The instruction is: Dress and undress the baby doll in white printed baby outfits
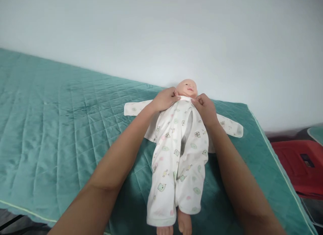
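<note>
A baby doll [187, 87] lies on its back on a teal quilted mattress [63, 120], head toward the wall. It wears a white romper [174, 150] printed with small animals, open down the front. My left hand [165, 98] pinches the romper's collar at the doll's shoulder on the left. My right hand [205, 108] pinches the collar on the other side, just below the chin. The romper's sleeves lie spread flat to both sides. Bare doll feet [176, 225] stick out at the bottom.
A plain white wall [161, 33] runs behind the mattress. The mattress edge drops off at the right, where a red object [300, 164] sits lower down. The near edge of the mattress shows at the lower left.
</note>
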